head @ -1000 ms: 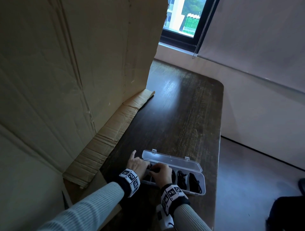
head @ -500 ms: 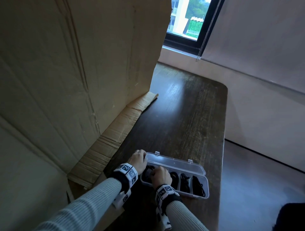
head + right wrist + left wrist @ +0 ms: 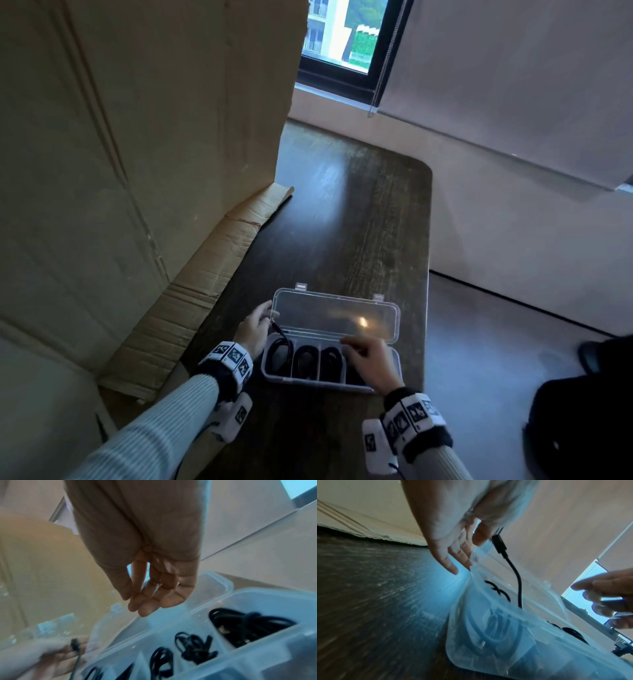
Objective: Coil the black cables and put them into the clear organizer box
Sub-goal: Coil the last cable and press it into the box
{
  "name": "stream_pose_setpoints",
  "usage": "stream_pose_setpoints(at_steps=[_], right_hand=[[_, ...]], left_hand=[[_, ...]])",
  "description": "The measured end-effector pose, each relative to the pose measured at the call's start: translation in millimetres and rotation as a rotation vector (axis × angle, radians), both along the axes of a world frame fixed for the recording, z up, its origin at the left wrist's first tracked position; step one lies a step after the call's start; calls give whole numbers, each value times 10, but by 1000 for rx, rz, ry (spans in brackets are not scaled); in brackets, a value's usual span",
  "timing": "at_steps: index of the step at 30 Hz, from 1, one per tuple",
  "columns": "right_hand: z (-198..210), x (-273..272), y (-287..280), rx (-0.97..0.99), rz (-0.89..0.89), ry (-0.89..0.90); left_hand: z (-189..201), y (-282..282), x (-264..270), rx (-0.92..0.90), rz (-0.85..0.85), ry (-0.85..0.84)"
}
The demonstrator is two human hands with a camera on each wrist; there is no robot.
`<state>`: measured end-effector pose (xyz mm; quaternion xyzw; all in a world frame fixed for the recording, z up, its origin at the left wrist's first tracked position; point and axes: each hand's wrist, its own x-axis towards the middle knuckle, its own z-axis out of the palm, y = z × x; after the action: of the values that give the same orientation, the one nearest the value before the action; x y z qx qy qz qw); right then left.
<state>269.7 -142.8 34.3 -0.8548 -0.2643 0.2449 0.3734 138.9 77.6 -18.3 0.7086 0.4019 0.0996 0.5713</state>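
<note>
- The person's right hand [image 3: 371,359] hovers over the right end of the clear organizer box [image 3: 346,385], fingers [image 3: 145,605] loosely curled and holding nothing, seemingly free to reach for the lid.
- Black cables [image 3: 303,361] lie coiled in separate compartments, so most of the packing looks finished.
- One cable end [image 3: 499,542] stands up out of the leftmost compartment, its plug just beside the left hand [image 3: 255,327]; it likely needs tucking down before the box can close.
- The left hand's fingers [image 3: 448,559] are straight and slightly apart at the box's left end, perhaps steadying it.
- The lid [image 3: 334,317] lies hinged back on the dark counter [image 3: 359,222], beside a tall cardboard sheet [image 3: 137,137].
</note>
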Motion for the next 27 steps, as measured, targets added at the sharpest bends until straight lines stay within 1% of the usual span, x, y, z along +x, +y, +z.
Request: stream_pose_setpoints(at_steps=[2,4,6,8,10,12,13,15,16,17,19,20,21,23,24,27], right_hand=[[35,115,-166,30,-111,0],[59,166,-273,28,-161,-5],[70,160,-317,26,-169,-11],[79,95,-313,45,-160,-13],[85,9,-291,87,-165,-52],[110,-62,-266,172,-207,-115],[132,-92,-249,222,-230,-162],[173,-126,-209,296,-253,-296],[188,-129,-186,298,-240,-375],[198,-122,-164,265,-220,-468],[197,-75,-143,87,-162,-667],[205,-38,-138,-9,-121,-727],[206,10,-136,-76,-72,-748],[203,108,-115,-158,29,-724],[192,155,-87,-187,54,-695],[189,256,25,-225,20,-544]], left_hand=[[31,13,-66,-58,27,-95],[81,-9,-132,-70,-38,-108],[69,-41,-191,30,-96,-52],[31,-78,-221,136,-81,-44],[38,-116,-235,212,-47,-18],[45,-151,-230,229,-25,5],[47,-182,-223,207,-25,9],[-7,-265,-184,220,-23,40],[-50,-314,-158,252,-20,87],[-87,-360,-144,276,-4,144],[-115,-435,-141,288,30,222],[-121,-447,-153,304,4,246],[-112,-451,-169,339,-52,282],[-116,-432,-214,400,-150,330],[-114,-429,-232,424,-169,329],[-65,-456,-246,533,-161,329]])
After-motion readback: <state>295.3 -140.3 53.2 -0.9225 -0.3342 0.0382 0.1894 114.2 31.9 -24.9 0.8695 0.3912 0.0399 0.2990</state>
